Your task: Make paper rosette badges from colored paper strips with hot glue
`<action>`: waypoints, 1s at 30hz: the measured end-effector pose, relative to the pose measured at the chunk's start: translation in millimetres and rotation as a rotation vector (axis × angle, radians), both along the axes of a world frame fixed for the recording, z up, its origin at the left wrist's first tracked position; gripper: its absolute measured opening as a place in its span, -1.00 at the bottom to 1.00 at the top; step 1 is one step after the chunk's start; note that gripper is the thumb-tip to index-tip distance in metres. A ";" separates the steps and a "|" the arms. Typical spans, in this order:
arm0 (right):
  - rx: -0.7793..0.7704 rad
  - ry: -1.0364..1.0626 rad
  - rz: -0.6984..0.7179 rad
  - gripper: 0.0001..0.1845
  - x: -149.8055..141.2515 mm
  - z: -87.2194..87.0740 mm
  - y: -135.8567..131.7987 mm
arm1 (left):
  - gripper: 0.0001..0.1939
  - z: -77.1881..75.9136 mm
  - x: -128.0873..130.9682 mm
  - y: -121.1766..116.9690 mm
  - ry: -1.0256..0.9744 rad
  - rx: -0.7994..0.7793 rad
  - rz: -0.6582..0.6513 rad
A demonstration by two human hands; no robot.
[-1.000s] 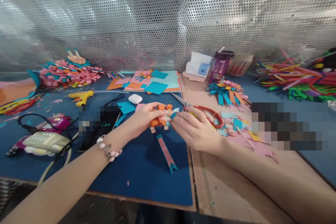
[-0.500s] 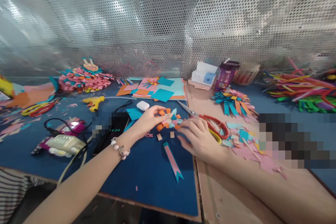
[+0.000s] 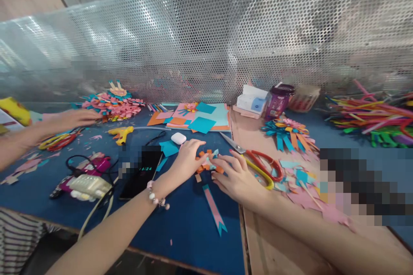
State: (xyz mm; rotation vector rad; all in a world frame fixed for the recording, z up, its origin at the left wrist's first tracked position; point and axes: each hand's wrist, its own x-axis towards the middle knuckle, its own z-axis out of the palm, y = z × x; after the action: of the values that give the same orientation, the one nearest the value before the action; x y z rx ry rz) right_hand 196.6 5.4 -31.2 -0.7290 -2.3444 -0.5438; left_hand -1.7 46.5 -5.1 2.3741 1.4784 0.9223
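A small paper flower (image 3: 205,164) with orange loops and light blue pieces lies on the blue table. My left hand (image 3: 189,157), a beaded bracelet at its wrist, reaches over the flower's left side, index finger stretched out and thumb at the loops. On the right, my right hand (image 3: 237,176) has its fingers spread, their tips at the flower's edge; they hide part of it. Just below lie a small beige paper square (image 3: 198,178) and a pink-and-blue paper ribbon (image 3: 214,210) with a notched end. Red-and-yellow scissors (image 3: 264,165) rest beyond my right hand.
Another person's hand (image 3: 75,119) reaches in from the left near a heap of paper flowers (image 3: 119,105). A yellow glue gun (image 3: 121,134), a phone (image 3: 142,176) and cables lie left. Rightward are paper scraps (image 3: 300,176), a purple cup (image 3: 279,101) and pipe cleaners (image 3: 371,114).
Another person's hand has come in from the left, and coloured paper there is gone from view. My right fingers have moved closer over the flower. The view has tilted slightly upward.
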 end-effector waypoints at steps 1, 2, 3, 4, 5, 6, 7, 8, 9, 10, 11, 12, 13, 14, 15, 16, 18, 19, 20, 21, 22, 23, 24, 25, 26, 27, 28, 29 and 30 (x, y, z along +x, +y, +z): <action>0.003 -0.001 -0.002 -0.92 -0.4 0.1 0.0 | -0.78 4.2 -2.9 -1.7 0.029 0.007 -0.016; 0.003 -0.001 -0.005 -0.92 -0.7 -0.1 0.0 | -0.84 9.5 -6.3 -4.6 0.061 -0.009 -0.039; 0.001 0.002 -0.007 -0.92 -0.8 -0.6 -0.1 | -0.85 15.5 -10.0 -8.5 0.100 -0.050 -0.075; -0.002 0.002 -0.010 -0.91 -1.0 -1.3 -0.1 | -0.83 21.5 -13.6 -13.3 0.146 -0.112 -0.122; -0.003 0.001 -0.013 -0.91 -1.0 -2.1 -0.1 | -0.81 26.9 -16.9 -18.6 0.199 -0.182 -0.178; -0.006 0.001 -0.018 -0.90 -1.0 -3.0 0.0 | -0.80 31.4 -19.5 -23.9 0.254 -0.246 -0.233; -0.010 0.001 -0.024 -0.89 -0.9 -3.8 0.1 | -0.80 34.7 -21.3 -28.7 0.307 -0.283 -0.272; -0.015 0.000 -0.030 -0.89 -0.8 -4.7 0.3 | -0.80 36.6 -22.1 -32.9 0.360 -0.291 -0.293; -0.023 -0.002 -0.035 -0.88 -0.7 -5.4 0.6 | -0.82 37.4 -22.1 -35.9 0.408 -0.272 -0.292; -0.034 -0.003 -0.039 -0.87 -0.6 -6.1 0.9 | -0.86 37.3 -21.5 -37.9 0.445 -0.242 -0.280; -0.045 0.003 -0.042 -0.87 -0.5 -6.5 1.3 | -0.91 36.7 -20.4 -38.8 0.471 -0.216 -0.272; -0.057 0.010 -0.044 -0.86 -0.4 -6.7 1.6 | -0.95 35.8 -19.3 -38.9 0.485 -0.202 -0.270; -0.067 0.019 -0.046 -0.86 -0.4 -6.7 1.9 | -0.97 35.0 -18.3 -38.5 0.492 -0.202 -0.274; -0.076 0.030 -0.049 -0.87 -0.3 -6.4 2.1 | -0.96 34.4 -17.6 -37.8 0.496 -0.208 -0.280; -0.081 0.041 -0.052 -0.87 -0.3 -5.8 2.2 | -0.95 34.2 -17.3 -37.3 0.501 -0.211 -0.283; -0.081 0.049 -0.055 -0.88 -0.3 -5.0 2.1 | -0.95 34.2 -17.4 -37.0 0.508 -0.209 -0.285; -0.075 0.057 -0.057 -0.87 0.0 -3.3 1.3 | -0.92 35.2 -18.3 -37.7 0.525 -0.198 -0.289; -0.071 0.060 -0.058 -0.86 0.3 -2.5 0.7 | -0.91 35.9 -18.8 -38.6 0.525 -0.193 -0.299; -0.069 0.062 -0.058 -0.85 0.7 -1.8 0.1 | -0.90 36.7 -19.2 -39.7 0.519 -0.187 -0.311; -0.069 0.065 -0.060 -0.84 1.1 -1.2 -0.6 | -0.89 37.5 -19.3 -40.8 0.510 -0.180 -0.324; -0.071 0.068 -0.062 -0.82 1.5 -0.7 -1.2 | -0.89 38.0 -19.1 -41.6 0.499 -0.172 -0.336; -0.075 0.073 -0.063 -0.81 1.8 -0.4 -1.7 | -0.89 38.4 -18.7 -42.0 0.487 -0.164 -0.347; -0.078 0.078 -0.064 -0.80 2.1 -0.1 -2.0 | -0.89 38.4 -18.0 -41.9 0.478 -0.159 -0.357; -0.082 0.083 -0.062 -0.81 2.2 0.2 -2.1 | -0.89 38.0 -17.2 -41.3 0.472 -0.154 -0.365; -0.087 0.087 -0.060 -0.82 2.2 0.5 -2.1 | -0.88 37.3 -16.5 -40.2 0.465 -0.146 -0.371; -0.092 0.090 -0.056 -0.83 2.1 0.8 -2.0 | -0.88 36.3 -15.9 -38.7 0.457 -0.136 -0.374; -0.094 0.093 -0.053 -0.84 1.9 1.0 -1.8 | -0.88 35.0 -15.5 -37.0 0.449 -0.121 -0.369; -0.095 0.096 -0.051 -0.86 1.7 1.3 -1.7 | -0.88 33.6 -15.4 -35.2 0.444 -0.106 -0.360; -0.093 0.099 -0.049 -0.86 1.4 1.5 -1.6 | -0.88 32.1 -15.4 -33.5 0.442 -0.094 -0.349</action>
State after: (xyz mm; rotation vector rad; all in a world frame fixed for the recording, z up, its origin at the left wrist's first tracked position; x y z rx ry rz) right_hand 198.1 3.9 -29.7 -0.8390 -2.2773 -0.4128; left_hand -17.1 13.0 27.1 2.7556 1.1306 0.2514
